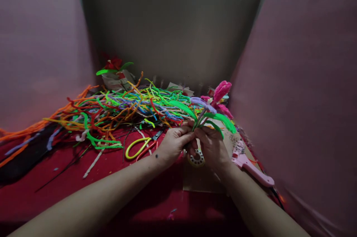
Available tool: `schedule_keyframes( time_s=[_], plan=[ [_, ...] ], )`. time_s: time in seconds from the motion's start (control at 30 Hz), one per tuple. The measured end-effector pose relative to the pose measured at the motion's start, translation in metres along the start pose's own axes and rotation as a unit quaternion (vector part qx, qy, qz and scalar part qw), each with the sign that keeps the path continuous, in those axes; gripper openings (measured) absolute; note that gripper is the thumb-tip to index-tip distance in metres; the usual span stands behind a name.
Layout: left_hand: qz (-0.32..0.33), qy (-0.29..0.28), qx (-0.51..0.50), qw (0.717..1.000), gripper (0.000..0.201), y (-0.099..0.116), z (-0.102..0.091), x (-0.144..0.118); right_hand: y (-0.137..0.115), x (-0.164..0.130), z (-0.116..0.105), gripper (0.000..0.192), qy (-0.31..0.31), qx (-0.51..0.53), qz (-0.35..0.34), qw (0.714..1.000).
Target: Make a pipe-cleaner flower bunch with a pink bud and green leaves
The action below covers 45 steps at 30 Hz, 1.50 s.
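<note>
Both my hands meet at the stems of a pipe-cleaner flower bunch (pixel 222 92), which has a pink bloom, a lilac one and long green leaves. My left hand (pixel 175 142) pinches the stems from the left, fingers closed. From the other side my right hand (pixel 213 146) closes on the same stems just under the leaves. The lower stem ends are hidden by my fingers. Below the hands, a round ring with dark dots (pixel 196 158) rests on a brown board (pixel 202 183), partly covered by my fingers.
A tangled heap of coloured pipe cleaners (pixel 125 107) spreads across the red cloth (pixel 134 203). Scissors with yellow and red handles (pixel 138 148) lie left of my hands. A pink glue gun (pixel 252 168) lies on the right. A red flower (pixel 113 63) stands behind, and pink sheets flank both sides.
</note>
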State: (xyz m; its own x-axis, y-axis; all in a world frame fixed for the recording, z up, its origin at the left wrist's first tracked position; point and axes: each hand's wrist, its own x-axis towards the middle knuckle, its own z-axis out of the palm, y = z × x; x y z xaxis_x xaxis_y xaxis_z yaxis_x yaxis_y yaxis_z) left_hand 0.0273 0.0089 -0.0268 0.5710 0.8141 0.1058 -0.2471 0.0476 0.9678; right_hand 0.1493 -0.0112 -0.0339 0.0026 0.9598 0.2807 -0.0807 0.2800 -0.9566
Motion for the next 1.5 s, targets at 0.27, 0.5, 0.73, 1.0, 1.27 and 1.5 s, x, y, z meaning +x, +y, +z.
schedule_keyframes(
  time_s=[0.27, 0.5, 0.73, 1.0, 1.27, 1.5],
  plan=[
    [0.011, -0.062, 0.043, 0.997, 0.034, 0.006, -0.008, -0.002, 0.008, 0.000, -0.001, 0.033, 0.032, -0.039, 0.015, 0.999],
    [-0.006, -0.058, 0.047, 0.997, 0.026, 0.006, -0.010, -0.006, 0.005, -0.004, 0.011, 0.038, 0.007, 0.036, 0.057, 0.998],
    [0.071, 0.003, -0.012, 0.997, 0.022, 0.004, -0.024, 0.000, -0.011, -0.006, -0.007, 0.020, -0.011, -0.095, -0.028, 0.995],
    [0.114, 0.056, -0.075, 0.989, 0.015, 0.007, -0.035, 0.005, -0.002, -0.037, -0.034, 0.058, -0.144, -0.488, -0.056, 0.859],
    [0.089, 0.041, -0.129, 0.987, 0.013, 0.012, -0.039, -0.006, -0.008, -0.037, -0.026, 0.061, -0.054, -0.404, -0.038, 0.912],
    [0.047, -0.009, -0.217, 0.975, 0.011, 0.011, -0.041, -0.007, -0.030, -0.028, 0.002, 0.051, 0.012, -0.161, -0.024, 0.987]
  ],
)
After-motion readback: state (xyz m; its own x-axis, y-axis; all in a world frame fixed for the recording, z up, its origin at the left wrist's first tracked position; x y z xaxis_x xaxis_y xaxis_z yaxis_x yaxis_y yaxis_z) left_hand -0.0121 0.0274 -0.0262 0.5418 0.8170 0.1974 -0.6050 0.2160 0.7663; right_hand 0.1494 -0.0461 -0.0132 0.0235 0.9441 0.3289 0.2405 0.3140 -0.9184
